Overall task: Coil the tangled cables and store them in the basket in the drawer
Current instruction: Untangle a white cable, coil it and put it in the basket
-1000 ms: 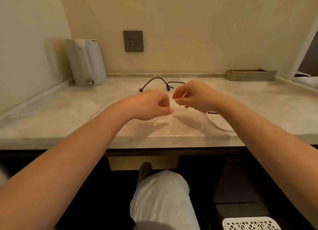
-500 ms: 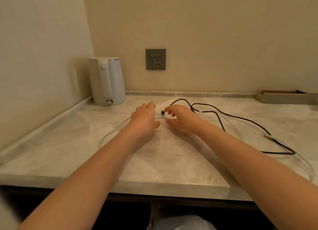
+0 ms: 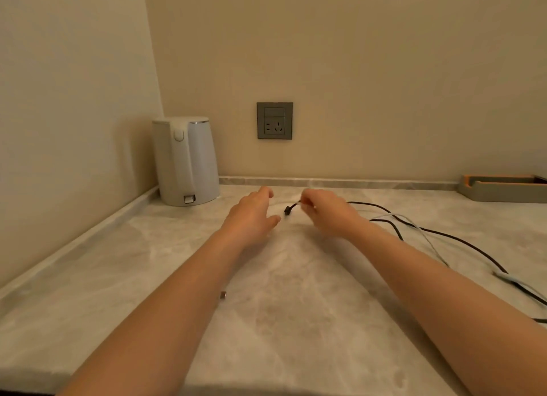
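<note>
Now, count what you have: two hands, two cables, one kettle, one wall socket, one tray.

Your left hand [image 3: 251,215] lies open over the counter [image 3: 296,306], fingers straight and spread, holding nothing. Your right hand [image 3: 324,212] sits just at its 3 o'clock, apart from it, and pinches the black cable [image 3: 365,203] close behind its plug [image 3: 287,210], which pokes out toward the left hand.

Both cables lie loose on the counter at 3 to 4 o'clock of the right hand. The black one loops there, and the pale cable [image 3: 408,221] crosses it.

The kettle [image 3: 185,161] stands in the corner at 10 o'clock, the socket [image 3: 274,120] is on the wall at 12 o'clock, and the tray [image 3: 503,188] sits against the wall at 2 o'clock.

A raised lip [image 3: 355,183] bounds the counter along the back, and another runs along the left wall. Bare stone stretches between your forearms toward 6 o'clock, and more lies at 8 o'clock of the left hand.

The right edge of the view cuts off the tray and both cables, so their far ends cannot be seen. Your right forearm covers part of the black loop. A small metal piece [image 3: 223,295] beside your left forearm is too small to identify.
</note>
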Available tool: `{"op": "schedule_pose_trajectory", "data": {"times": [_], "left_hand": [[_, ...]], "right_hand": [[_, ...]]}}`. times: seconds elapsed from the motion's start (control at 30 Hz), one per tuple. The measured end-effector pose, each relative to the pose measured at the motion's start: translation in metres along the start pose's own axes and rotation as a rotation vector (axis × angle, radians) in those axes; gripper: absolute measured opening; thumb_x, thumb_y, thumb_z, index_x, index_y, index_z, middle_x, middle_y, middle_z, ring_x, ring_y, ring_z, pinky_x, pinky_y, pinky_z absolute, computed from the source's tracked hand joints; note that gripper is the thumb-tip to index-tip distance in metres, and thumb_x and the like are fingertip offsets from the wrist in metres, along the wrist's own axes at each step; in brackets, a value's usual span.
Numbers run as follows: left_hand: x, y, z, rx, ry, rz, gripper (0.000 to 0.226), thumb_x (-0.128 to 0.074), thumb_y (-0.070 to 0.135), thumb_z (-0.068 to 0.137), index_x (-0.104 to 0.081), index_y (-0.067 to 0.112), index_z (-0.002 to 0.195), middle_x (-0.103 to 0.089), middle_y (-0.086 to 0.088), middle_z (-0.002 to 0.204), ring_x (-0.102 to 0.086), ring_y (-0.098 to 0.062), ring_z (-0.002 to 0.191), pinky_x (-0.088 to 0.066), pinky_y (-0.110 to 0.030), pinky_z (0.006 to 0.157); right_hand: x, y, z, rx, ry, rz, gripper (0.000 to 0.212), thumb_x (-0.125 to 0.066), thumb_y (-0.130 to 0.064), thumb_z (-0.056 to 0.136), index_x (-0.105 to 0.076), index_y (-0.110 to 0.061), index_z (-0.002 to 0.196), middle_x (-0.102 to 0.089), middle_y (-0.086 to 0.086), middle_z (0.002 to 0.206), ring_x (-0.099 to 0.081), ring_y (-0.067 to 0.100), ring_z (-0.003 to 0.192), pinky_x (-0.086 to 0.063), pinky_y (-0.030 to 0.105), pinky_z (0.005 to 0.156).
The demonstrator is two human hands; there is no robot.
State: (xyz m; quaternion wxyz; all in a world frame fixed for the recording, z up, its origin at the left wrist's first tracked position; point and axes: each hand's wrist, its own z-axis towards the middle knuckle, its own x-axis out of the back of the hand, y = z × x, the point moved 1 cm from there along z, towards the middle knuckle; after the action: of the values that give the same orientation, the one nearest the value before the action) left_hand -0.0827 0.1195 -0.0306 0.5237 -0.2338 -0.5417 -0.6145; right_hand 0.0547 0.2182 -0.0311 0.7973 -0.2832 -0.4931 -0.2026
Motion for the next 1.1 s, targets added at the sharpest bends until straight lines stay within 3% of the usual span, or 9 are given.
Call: {"op": "schedule_pose_trajectory", "data": {"times": [0.17,0.3,0.43,0.53,0.63,0.7,0.8,0.9,1.1], "left_hand": [[0.008,0.003,0.022,0.064,0.047,-0.116,0.015,-0.056,0.030,0.093,-0.059,0.015,0.092,-0.068,0.000,0.089,-0.065,-0.021,0.087,-0.053,-0.041,0.083],[0.008,0.021,0.037,0.021,0.019,-0.243,0.036,-0.049,0.033,0.098,-0.058,0.013,0.068,-0.061,0.001,0.061,-0.061,-0.014,0.058,-0.048,-0.025,0.064],[0.000,0.034,0.046,0.021,-0.027,-0.385,0.041,-0.046,0.031,0.099,-0.055,0.012,0.064,-0.048,-0.001,0.054,-0.048,-0.010,0.043,-0.039,-0.020,0.049],[-0.002,0.031,0.048,0.010,0.032,-0.449,0.040,-0.048,0.030,0.098,-0.053,0.014,0.062,-0.041,0.000,0.054,-0.040,-0.013,0.046,-0.035,-0.025,0.049],[-0.006,0.028,0.045,-0.074,0.069,-0.319,0.041,-0.051,0.028,0.097,-0.052,0.017,0.057,-0.037,0.002,0.050,-0.033,-0.009,0.045,-0.026,-0.023,0.047],[-0.007,0.026,0.043,-0.135,0.101,-0.287,0.041,-0.054,0.027,0.096,-0.052,0.018,0.056,-0.037,0.004,0.049,-0.032,-0.007,0.046,-0.024,-0.019,0.046],[-0.004,0.027,0.042,-0.266,0.167,-0.300,0.038,-0.058,0.025,0.093,-0.054,0.018,0.056,-0.042,0.001,0.053,-0.034,-0.009,0.050,-0.025,-0.022,0.051],[-0.003,0.026,0.039,-0.322,0.222,-0.301,0.032,-0.062,0.025,0.090,-0.062,0.006,0.064,-0.047,-0.004,0.057,-0.036,-0.011,0.053,-0.027,-0.026,0.054],[-0.002,0.017,0.033,0.073,0.105,-0.707,0.037,-0.050,0.027,0.098,-0.058,0.009,0.066,-0.049,-0.002,0.057,-0.049,-0.011,0.047,-0.045,-0.029,0.061]], "right_hand": [[0.035,0.036,0.006,-0.110,0.278,0.210,0.009,-0.042,-0.013,0.098,-0.049,-0.011,0.095,-0.055,0.004,0.083,-0.049,0.025,0.078,-0.038,0.033,0.068],[0.042,0.066,0.004,-0.218,0.440,0.255,0.018,-0.043,-0.014,0.099,-0.059,-0.011,0.103,-0.052,-0.002,0.075,-0.047,0.021,0.073,-0.035,0.030,0.065],[0.036,0.080,0.004,-0.321,0.450,0.226,0.020,-0.041,-0.015,0.098,-0.061,-0.018,0.099,-0.067,0.009,0.088,-0.060,0.029,0.080,-0.049,0.038,0.071],[0.028,0.078,0.001,-0.331,0.319,0.120,0.033,-0.041,-0.013,0.097,-0.055,-0.016,0.127,-0.062,0.013,0.120,-0.056,0.031,0.109,-0.046,0.041,0.092],[0.032,0.064,-0.002,-0.119,0.318,-0.039,0.048,-0.044,-0.018,0.098,-0.033,-0.013,0.145,-0.044,0.008,0.141,-0.038,0.027,0.129,-0.028,0.035,0.105],[0.034,0.046,-0.004,0.046,0.341,-0.025,0.044,-0.043,-0.021,0.099,-0.037,-0.017,0.143,-0.046,0.004,0.141,-0.037,0.024,0.130,-0.025,0.033,0.104],[0.028,0.028,-0.003,0.227,0.272,-0.045,0.031,-0.042,-0.026,0.100,-0.056,-0.017,0.125,-0.062,0.001,0.115,-0.052,0.022,0.109,-0.034,0.034,0.093],[0.029,0.025,-0.006,0.317,0.410,-0.057,0.024,-0.046,-0.028,0.096,-0.061,-0.013,0.085,-0.054,-0.003,0.072,-0.049,0.022,0.068,-0.035,0.031,0.062],[0.051,0.034,-0.013,0.163,0.770,-0.099,0.028,-0.047,-0.032,0.094,-0.061,-0.015,0.076,-0.043,-0.010,0.057,-0.044,0.020,0.050,-0.030,0.025,0.048]]}}
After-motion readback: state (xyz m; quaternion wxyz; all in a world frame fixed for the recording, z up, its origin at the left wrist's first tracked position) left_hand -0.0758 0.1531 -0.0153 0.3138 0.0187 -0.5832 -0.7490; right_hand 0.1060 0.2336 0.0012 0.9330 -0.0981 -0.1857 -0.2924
